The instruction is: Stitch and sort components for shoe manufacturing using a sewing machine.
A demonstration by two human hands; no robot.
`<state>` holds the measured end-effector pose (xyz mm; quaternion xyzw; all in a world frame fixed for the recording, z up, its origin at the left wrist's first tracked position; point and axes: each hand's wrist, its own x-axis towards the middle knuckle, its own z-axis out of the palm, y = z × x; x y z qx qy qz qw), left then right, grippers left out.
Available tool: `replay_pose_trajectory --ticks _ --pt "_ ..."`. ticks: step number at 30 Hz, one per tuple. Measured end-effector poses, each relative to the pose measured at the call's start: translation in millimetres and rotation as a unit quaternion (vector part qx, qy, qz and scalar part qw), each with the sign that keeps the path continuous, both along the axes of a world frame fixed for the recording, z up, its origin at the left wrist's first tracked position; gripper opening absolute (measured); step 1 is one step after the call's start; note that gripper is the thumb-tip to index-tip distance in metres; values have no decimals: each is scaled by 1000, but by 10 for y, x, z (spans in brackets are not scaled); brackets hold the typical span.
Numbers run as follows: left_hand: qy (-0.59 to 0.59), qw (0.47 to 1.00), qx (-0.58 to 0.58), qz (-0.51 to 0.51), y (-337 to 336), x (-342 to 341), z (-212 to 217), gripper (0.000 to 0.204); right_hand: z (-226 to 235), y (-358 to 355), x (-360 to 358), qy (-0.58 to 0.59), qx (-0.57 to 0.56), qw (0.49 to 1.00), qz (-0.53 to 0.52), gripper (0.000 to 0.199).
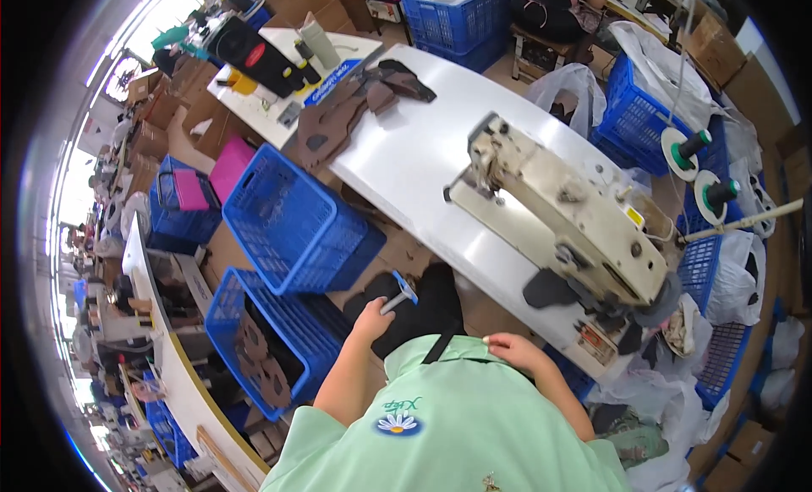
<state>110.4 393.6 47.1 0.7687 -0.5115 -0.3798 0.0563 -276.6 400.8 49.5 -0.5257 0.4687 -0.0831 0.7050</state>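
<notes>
My left hand (372, 320) is closed around the grey shaft of a small tool with a blue crosspiece (404, 291); its exact kind is unclear. It is over my dark-clothed lap, beside the blue crates. My right hand (518, 355) is by the hem of my light green shirt (457, 382), fingers bent and their tips together at the cloth. Whatever they pinch is too small to make out. Ahead and to the right, a beige sewing machine (575, 213) stands on the white table (406, 183). Dark brown cut pieces (338, 124) lie on the table's far left end.
Left of my legs are a blue crate (283, 221) and a lower one (309, 344) containing brown pieces (260, 357). Spools with dark thread (717, 193) stand beyond the machine. Plastic bags (668, 407) and further blue crates crowd the right. Another person (550, 10) sits at the back.
</notes>
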Motion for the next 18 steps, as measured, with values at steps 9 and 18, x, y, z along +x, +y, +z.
replay_pose_trajectory --ticks 9,18 --pt "-49 964 -261 -34 -2405 1154 96 31 -547 -720 1202 61 2 989 -135 39" --pt "-198 935 -245 -166 -4423 2471 -35 104 -1733 -346 1472 106 -28 901 -419 29"
